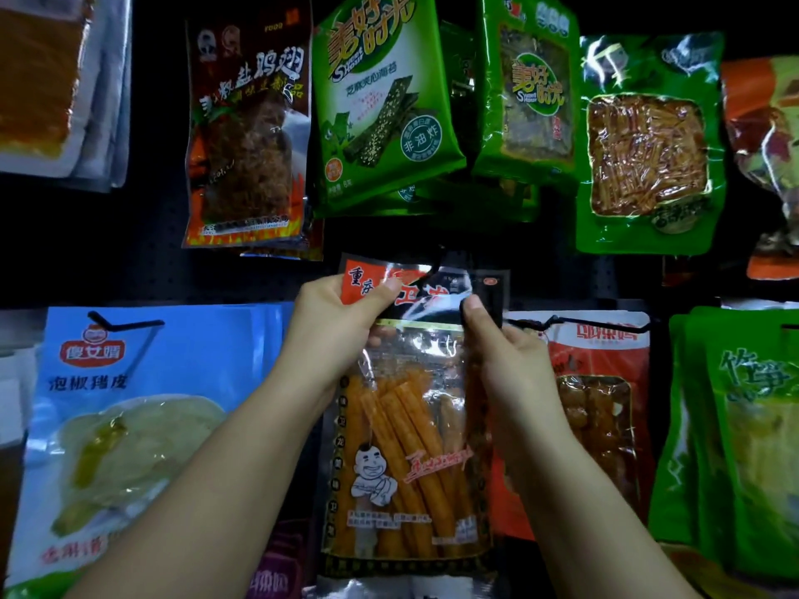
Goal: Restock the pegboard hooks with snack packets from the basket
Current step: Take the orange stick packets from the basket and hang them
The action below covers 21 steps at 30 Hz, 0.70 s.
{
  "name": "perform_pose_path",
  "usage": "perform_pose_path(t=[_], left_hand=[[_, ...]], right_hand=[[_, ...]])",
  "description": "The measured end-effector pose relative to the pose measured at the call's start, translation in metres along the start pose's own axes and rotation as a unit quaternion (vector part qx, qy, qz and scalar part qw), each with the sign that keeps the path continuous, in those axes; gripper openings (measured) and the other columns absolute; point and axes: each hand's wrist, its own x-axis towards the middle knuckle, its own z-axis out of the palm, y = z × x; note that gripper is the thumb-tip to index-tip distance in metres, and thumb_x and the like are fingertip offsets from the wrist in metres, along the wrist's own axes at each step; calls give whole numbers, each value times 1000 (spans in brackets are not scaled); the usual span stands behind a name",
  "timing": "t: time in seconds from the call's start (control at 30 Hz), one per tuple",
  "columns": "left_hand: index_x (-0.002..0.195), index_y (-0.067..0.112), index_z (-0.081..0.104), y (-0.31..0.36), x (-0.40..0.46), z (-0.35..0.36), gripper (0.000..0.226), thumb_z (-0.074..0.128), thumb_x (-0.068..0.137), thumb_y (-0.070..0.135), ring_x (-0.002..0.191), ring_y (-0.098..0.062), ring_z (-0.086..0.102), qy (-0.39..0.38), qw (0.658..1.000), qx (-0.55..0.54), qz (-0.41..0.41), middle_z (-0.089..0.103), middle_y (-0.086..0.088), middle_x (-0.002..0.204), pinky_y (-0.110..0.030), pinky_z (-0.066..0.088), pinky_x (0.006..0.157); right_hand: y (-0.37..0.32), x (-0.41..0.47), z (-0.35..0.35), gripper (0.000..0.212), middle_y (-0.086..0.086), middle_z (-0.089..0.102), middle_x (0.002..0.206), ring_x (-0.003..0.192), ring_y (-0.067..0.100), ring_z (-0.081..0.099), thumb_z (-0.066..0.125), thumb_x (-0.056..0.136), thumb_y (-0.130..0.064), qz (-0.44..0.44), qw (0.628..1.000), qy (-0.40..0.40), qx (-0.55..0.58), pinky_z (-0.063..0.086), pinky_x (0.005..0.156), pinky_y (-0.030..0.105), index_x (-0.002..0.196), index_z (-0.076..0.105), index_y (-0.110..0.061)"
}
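A clear snack packet of orange sticks (410,447) with a red and black header hangs upright in front of the black pegboard (129,270). My left hand (341,322) pinches the header's upper left corner. At the right side of the header, my right hand (506,352) grips with thumb and fingers. The header's top edge sits just under the green packets above. Any hook behind the header is hidden. The basket is out of view.
Packets hang all around: a blue one (129,404) at lower left, a dark red one (246,136) and green seaweed ones (380,101) above, a red one (601,404) and green ones (743,425) to the right. Black hooks (562,322) stick out.
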Motion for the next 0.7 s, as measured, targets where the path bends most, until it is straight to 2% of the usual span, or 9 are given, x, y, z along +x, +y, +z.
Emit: perform_pose_path(t=[0.07,0.13,0.23,0.3,0.4,0.47,0.53,0.6,0.7], left_hand=[[80,24,67,-17,0,-4,7,68,84,31,56,-2,66,6,1000,-2,-14,71,12,64,-15,48,50],[82,23,67,-39,-3,-7,8,68,84,31,65,-5,67,17,999,13,-35,72,8,68,-20,50,60],[83,22,66,-69,-4,-7,12,66,85,34,76,-6,66,43,996,20,-73,72,5,82,-15,46,57],[83,24,64,-82,3,-3,8,65,87,31,81,-9,66,59,995,21,-83,70,3,85,-16,46,58],[85,20,65,-100,21,3,8,65,87,28,91,-19,66,80,992,33,-93,70,-3,92,-32,54,76],[89,16,66,-112,32,7,11,65,87,27,96,-26,65,95,989,35,-107,69,-10,97,-43,53,88],[89,17,65,-122,39,10,8,66,87,25,97,-29,65,108,986,24,-124,69,-12,98,-47,52,91],[94,16,64,-131,41,13,11,66,87,25,98,-28,64,118,983,14,-137,68,-12,101,-48,51,92],[101,16,60,-147,28,14,18,66,87,25,98,-23,64,131,983,34,-127,67,-8,105,-42,52,89]], right_hand=[[14,3,-2,54,21,69,70,68,36,67,57,89,-47,14,1000,9,-6,57,63,33,79,65,6],[27,5,-4,62,33,64,89,83,43,64,54,91,-47,10,999,20,-30,53,80,39,90,57,14],[44,13,-2,64,42,56,94,84,49,59,52,92,-46,-3,999,20,-48,50,87,54,86,51,17],[53,24,3,59,39,59,89,87,49,60,51,93,-45,-4,998,26,-66,51,85,55,83,56,13],[67,44,9,51,22,67,74,77,36,65,50,94,-44,10,995,35,-92,54,76,42,68,63,-3],[79,58,12,48,4,60,59,63,23,59,50,95,-43,12,992,30,-120,47,65,33,55,57,-17],[88,69,15,50,-5,48,52,56,17,48,50,94,-44,22,988,30,-149,39,59,30,50,48,-21],[98,77,16,46,-2,52,56,62,20,52,53,93,-44,30,985,35,-166,44,66,34,54,51,-19],[119,72,9,32,7,68,79,82,27,64,61,89,-40,49,988,25,-144,52,79,41,79,66,-10]])
